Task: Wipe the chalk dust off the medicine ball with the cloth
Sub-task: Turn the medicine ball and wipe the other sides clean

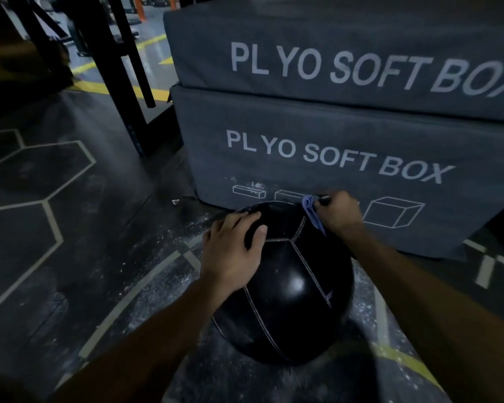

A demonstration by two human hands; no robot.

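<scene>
Wiping under way on the far upper side of the medicine ball (288, 286).

We see the black ball resting on the floor (70, 228), just in front of the lower plyo box (332, 158). Our left hand (233, 248) lies spread and flat on its top, steadying it; our right hand (339, 212) pinches the bunched blue cloth (310, 209) against the ball's far edge. White dust speckles the floor around. Next, we judge, the cloth should sweep across the seams, the ball being rolled to reach the hidden side.

Ball (288, 286) before boxes (346, 158) (stacked)
</scene>
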